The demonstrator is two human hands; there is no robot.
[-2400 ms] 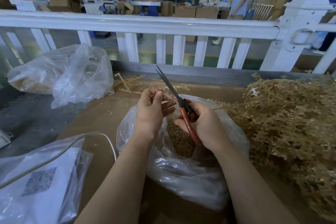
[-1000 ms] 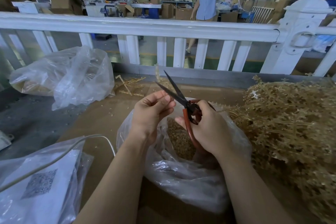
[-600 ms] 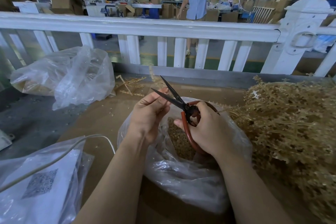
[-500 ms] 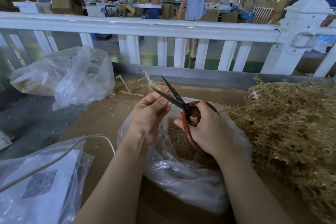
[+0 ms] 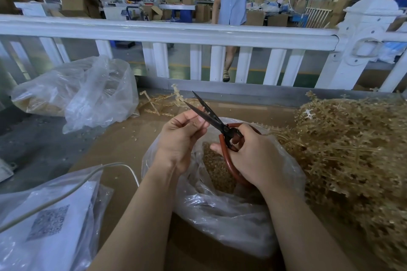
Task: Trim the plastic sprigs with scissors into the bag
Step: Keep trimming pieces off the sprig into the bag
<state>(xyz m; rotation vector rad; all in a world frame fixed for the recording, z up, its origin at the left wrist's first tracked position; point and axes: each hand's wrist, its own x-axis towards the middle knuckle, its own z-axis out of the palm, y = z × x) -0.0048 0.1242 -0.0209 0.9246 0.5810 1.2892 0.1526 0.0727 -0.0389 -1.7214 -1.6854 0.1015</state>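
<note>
My left hand (image 5: pixel 179 136) pinches a thin, short piece of tan plastic sprig (image 5: pixel 196 117) right at the scissors' blades. My right hand (image 5: pixel 255 156) grips the red handles of the scissors (image 5: pixel 217 120), whose dark blades are spread open and point up and to the left. Both hands hover over the open clear bag (image 5: pixel 222 215), which holds a heap of trimmed tan bits (image 5: pixel 214 169). A large pile of untrimmed sprigs (image 5: pixel 352 152) lies to the right, touching the bag.
Bare cut stems (image 5: pixel 158 103) lie behind the hands by the white railing (image 5: pixel 198 33). A second clear bag (image 5: pixel 83 94) sits at back left. A bag with a printed sheet (image 5: pixel 48 222) and a white cable (image 5: pixel 88 180) lie at front left. A person walks beyond the railing.
The scissors' blades went from shut to spread open. A long stem that my left hand held up has fallen back onto the bare stems behind. The person beyond the railing walked left.
</note>
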